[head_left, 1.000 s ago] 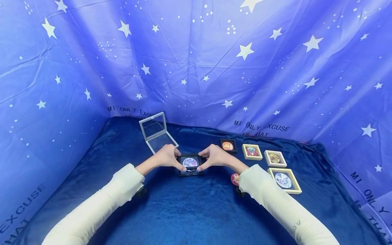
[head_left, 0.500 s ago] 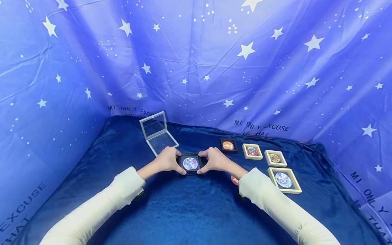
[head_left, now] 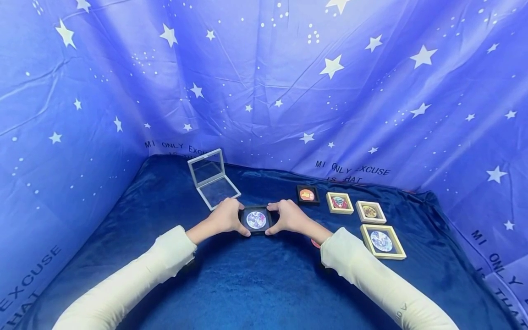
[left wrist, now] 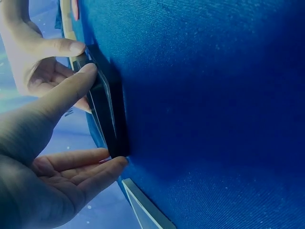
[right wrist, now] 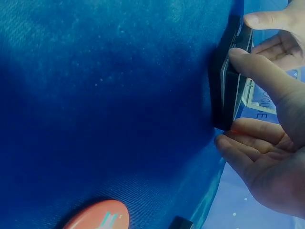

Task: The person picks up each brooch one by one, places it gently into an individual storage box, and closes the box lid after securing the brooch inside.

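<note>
Between my hands a small black display frame (head_left: pixel 256 231) lies on the blue cloth, with a round purple-and-white badge (head_left: pixel 256 220) showing in its window. My left hand (head_left: pixel 226 216) grips the frame's left side, thumb on the near edge and fingers at the far edge. On the right side, my right hand (head_left: pixel 287 217) holds it the same way. Seen edge-on in the left wrist view, the black frame (left wrist: pixel 106 107) has a thin wedge-shaped gap between its two halves. The right wrist view also shows a thin seam along the frame (right wrist: pixel 228 78).
A grey hinged frame (head_left: pixel 222 177) stands open behind my left hand. Rightward sit a black frame (head_left: pixel 316 195), two small cream frames (head_left: pixel 340 211) (head_left: pixel 371 222) and a larger cream one (head_left: pixel 393 256), each holding a round badge. A red badge (head_left: pixel 315 244) lies partly under my right sleeve.
The black frame's two halves have come together under my thumbs, and the whole badge now shows in the window. Both hands stay at its sides.
</note>
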`<control>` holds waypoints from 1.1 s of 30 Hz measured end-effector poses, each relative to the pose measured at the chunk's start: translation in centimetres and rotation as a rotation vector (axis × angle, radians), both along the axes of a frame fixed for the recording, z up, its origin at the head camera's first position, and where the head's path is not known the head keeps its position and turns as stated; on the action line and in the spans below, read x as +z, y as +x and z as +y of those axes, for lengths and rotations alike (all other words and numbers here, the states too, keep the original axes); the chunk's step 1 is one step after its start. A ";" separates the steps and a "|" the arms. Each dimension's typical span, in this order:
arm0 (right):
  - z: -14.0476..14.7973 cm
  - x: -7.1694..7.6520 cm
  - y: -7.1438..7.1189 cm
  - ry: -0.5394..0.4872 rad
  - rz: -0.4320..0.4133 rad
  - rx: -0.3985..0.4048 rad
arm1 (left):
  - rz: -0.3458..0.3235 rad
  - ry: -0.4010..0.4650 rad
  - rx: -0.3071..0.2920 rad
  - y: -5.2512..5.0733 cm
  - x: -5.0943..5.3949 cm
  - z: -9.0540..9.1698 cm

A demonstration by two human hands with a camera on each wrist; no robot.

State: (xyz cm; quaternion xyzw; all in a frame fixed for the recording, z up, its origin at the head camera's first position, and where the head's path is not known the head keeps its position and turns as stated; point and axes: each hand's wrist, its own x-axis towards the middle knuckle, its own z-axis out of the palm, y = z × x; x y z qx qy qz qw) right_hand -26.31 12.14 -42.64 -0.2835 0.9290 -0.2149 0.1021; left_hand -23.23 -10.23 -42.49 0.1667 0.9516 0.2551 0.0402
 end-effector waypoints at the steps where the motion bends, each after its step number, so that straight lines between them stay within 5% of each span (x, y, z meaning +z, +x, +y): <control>1: 0.0 0.0 0.0 0.000 -0.001 -0.001 | 0.002 0.001 -0.002 0.0 0.0 0.0; 15: -0.4 0.2 0.4 0.023 0.041 -0.023 | 0.046 -0.068 -0.009 0.2 0.2 0.5; 33: -0.2 -0.3 0.7 -0.033 -0.021 -0.042 | 0.006 -0.020 0.019 0.6 -0.1 0.5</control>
